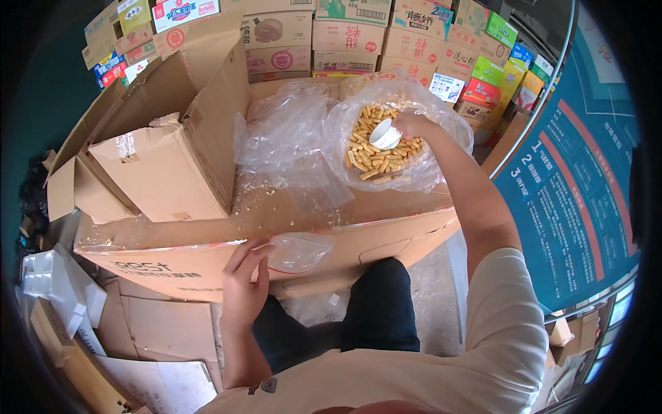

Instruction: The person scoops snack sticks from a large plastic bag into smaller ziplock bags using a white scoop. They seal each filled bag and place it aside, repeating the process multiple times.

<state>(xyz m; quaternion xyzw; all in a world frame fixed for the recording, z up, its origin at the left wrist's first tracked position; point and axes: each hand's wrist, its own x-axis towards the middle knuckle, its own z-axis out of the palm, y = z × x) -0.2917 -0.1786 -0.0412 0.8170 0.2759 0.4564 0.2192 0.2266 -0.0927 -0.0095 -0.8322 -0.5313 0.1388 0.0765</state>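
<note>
My right hand (411, 126) grips the rim of a small white cup (385, 135), which is tilted among the short golden snack sticks (382, 163). A large clear plastic bag (341, 155) holds the sticks, its mouth spread wide. My left hand (248, 269) holds a small clear zip bag (302, 252) by its edge, in front of the near side of the big cardboard box. The zip bag has a red line along its mouth, and I see nothing in it. Crumpled clear plastic (289, 124) lies to the left of the snack bag.
An open cardboard carton (155, 176) stands at the left on the large cardboard box (258, 212), whose top bears crumbs. Stacked printed cartons (346, 39) line the back. A blue-green printed banner (574, 196) hangs at the right. White foam pieces (51, 277) and flattened cardboard (165, 326) lie at the lower left.
</note>
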